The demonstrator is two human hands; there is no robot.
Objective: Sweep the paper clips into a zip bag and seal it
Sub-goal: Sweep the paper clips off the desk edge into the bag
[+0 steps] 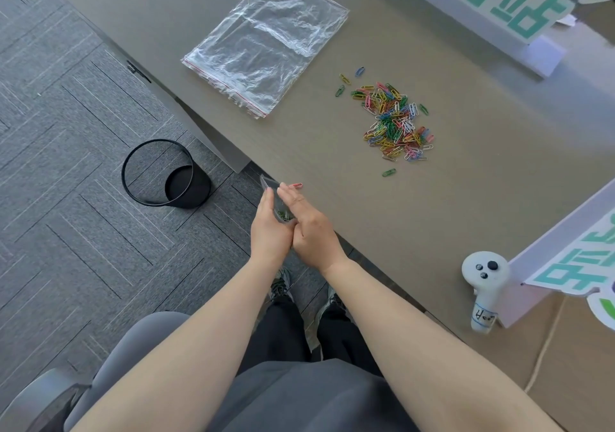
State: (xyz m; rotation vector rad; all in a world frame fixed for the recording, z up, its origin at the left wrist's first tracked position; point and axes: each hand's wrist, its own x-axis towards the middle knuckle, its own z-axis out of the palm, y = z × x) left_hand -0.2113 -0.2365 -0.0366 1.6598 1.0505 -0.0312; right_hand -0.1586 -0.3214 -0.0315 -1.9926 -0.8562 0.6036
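Note:
A small clear zip bag (pixel 270 188) sits at the table's near edge with my left hand (pixel 269 231) holding it; a few paper clips (pixel 285 216) show inside. My right hand (pixel 311 228) is flat, fingers straight, its edge pressed against the bag's mouth beside my left hand. One red clip (pixel 296 185) lies on the table at my right fingertips. A pile of coloured paper clips (pixel 396 122) lies farther out on the grey table (pixel 332 198), with a stray green clip (pixel 388 173) nearer me. A stack of larger empty zip bags (pixel 266 52) lies at the far left of the table.
A black mesh waste bin (pixel 163 173) stands on the carpet left of the table. A white hand controller (pixel 484 285) stands at the right edge. White sign boards with green lettering stand at the far right (pixel 499 5) and near right (pixel 572 265). My chair's armrest (pixel 40 395) is at bottom left.

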